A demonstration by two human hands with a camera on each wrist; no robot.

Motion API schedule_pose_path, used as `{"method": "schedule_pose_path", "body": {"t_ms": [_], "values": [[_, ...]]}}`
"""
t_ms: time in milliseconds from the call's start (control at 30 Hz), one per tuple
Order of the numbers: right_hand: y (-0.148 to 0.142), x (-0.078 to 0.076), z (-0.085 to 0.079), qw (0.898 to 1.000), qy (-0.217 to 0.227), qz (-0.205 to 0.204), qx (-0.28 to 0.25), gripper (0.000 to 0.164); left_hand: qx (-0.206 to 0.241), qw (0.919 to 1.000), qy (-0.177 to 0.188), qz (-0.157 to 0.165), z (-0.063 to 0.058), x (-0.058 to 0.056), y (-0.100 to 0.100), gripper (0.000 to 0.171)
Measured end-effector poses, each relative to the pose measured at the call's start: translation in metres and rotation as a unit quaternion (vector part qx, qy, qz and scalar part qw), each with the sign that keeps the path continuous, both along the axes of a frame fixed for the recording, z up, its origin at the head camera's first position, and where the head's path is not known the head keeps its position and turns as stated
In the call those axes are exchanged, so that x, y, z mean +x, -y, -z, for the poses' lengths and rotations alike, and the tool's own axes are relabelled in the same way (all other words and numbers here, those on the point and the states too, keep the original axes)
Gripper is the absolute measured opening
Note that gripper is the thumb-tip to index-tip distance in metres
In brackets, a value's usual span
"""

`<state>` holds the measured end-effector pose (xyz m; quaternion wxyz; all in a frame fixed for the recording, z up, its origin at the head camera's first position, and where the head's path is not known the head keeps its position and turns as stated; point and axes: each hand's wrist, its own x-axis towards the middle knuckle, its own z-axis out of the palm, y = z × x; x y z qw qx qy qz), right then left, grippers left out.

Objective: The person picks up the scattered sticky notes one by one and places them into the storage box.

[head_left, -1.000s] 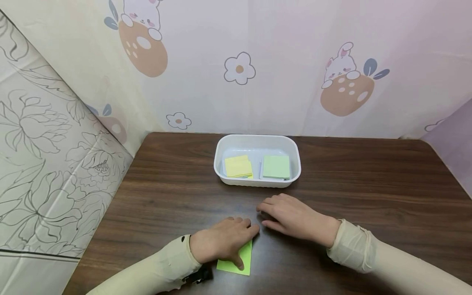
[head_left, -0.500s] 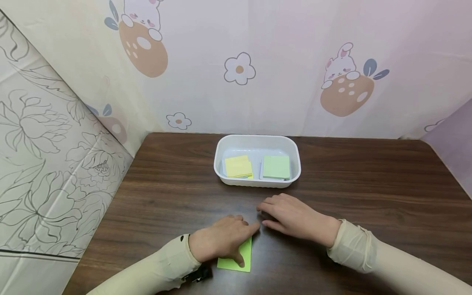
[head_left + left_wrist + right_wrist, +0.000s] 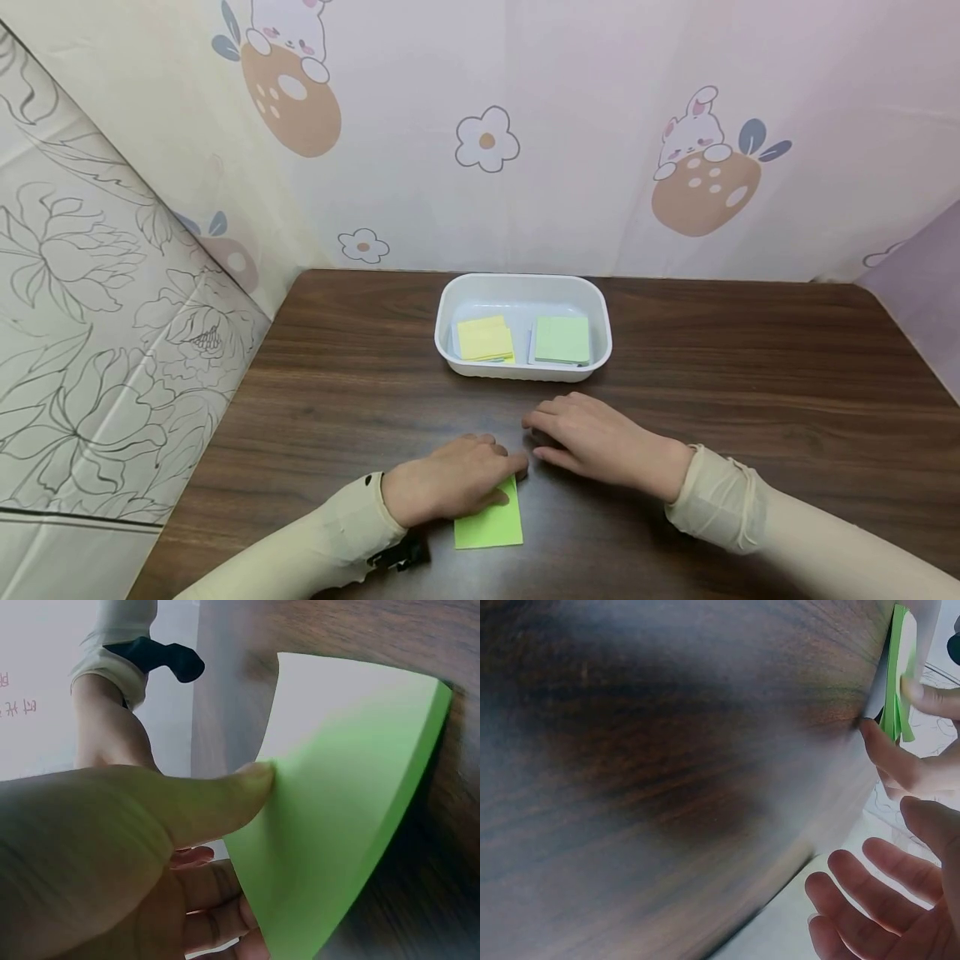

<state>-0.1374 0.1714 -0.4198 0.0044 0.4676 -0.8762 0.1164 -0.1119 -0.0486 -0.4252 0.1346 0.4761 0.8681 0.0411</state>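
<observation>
A bright green sticky note pad (image 3: 491,523) lies on the table at the front middle. My left hand (image 3: 453,479) is over its far left part and pinches it. In the left wrist view the thumb presses the pad's (image 3: 337,795) top sheets, which bow, and the other fingers are partly hidden behind it. My right hand (image 3: 592,440) rests on the table just to the right, fingers loosely bent and holding nothing. The right wrist view shows its spread fingers (image 3: 859,919) apart from the pad (image 3: 896,675).
A white plastic basket (image 3: 525,372) stands behind the hands. Inside it are a yellow sticky note stack (image 3: 485,338) on the left and a pale green stack (image 3: 562,338) on the right. The brown wooden table (image 3: 750,358) ends at a patterned curtain (image 3: 570,167).
The left thumb has drawn in from the pad's near edge toward its middle, and the pad has shifted slightly to the right. The right hand has stayed still.
</observation>
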Motion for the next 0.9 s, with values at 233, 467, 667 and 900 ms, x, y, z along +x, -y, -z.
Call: {"method": "schedule_pose_path", "body": {"t_ms": [233, 467, 667, 900], "values": [[0.000, 0.000, 0.000, 1.000, 0.000, 0.000, 0.004, 0.033, 0.010, 0.9999, -0.007, -0.002, 0.001, -0.002, 0.001, 0.014], [-0.001, 0.000, 0.000, 1.000, 0.001, 0.003, 0.008, 0.033, 0.026, 0.9996, -0.007, -0.008, 0.001, -0.005, 0.001, 0.010], [-0.002, -0.001, 0.000, 1.000, -0.001, 0.001, 0.005, 0.033, 0.033, 0.9993, 0.000, -0.014, 0.000, -0.008, 0.001, 0.009], [-0.002, -0.001, -0.001, 1.000, -0.004, 0.001, 0.002, 0.033, 0.043, 0.9987, 0.005, -0.025, -0.001, -0.011, 0.002, 0.011]]}}
